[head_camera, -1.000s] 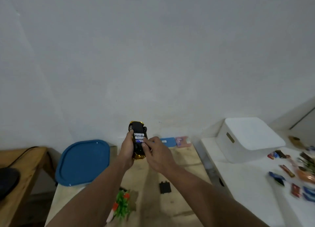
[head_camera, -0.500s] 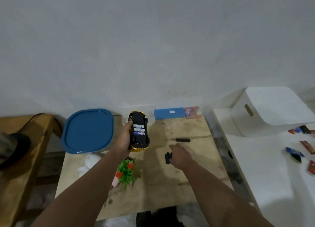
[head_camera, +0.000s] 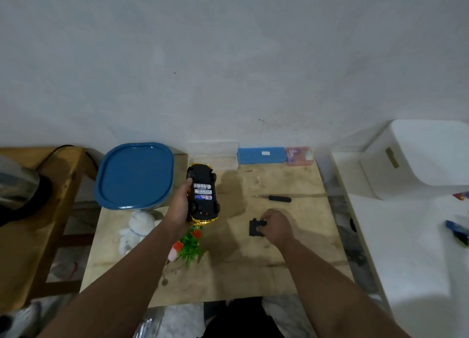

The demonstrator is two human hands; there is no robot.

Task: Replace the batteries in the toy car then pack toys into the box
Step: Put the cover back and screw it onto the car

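Observation:
My left hand [head_camera: 180, 208] grips a gold toy car [head_camera: 203, 195] upside down above the wooden table [head_camera: 279, 274]. Its black underside faces me, and three batteries [head_camera: 202, 191] lie in the open compartment. On the table to the right, my right hand [head_camera: 276, 226] pinches the black battery cover [head_camera: 255, 228]. A small screwdriver [head_camera: 275, 198] lies beyond that hand. A white plush toy [head_camera: 138, 227] and a green plastic plant with orange flowers [head_camera: 190, 245] lie below the car. A container with a blue lid [head_camera: 135, 175] stands at the table's back left.
A blue case [head_camera: 261, 155], a pink packet [head_camera: 298, 156] and a clear box [head_camera: 215, 160] line the wall. A white lidded bin [head_camera: 418, 157] and loose wrappers [head_camera: 456, 232] sit on the white surface at right. A wooden bench [head_camera: 35, 210] stands at left.
My right hand left the car's battery compartment, dropped to the table and took hold of the black cover. The camera tilted down, showing more of the table.

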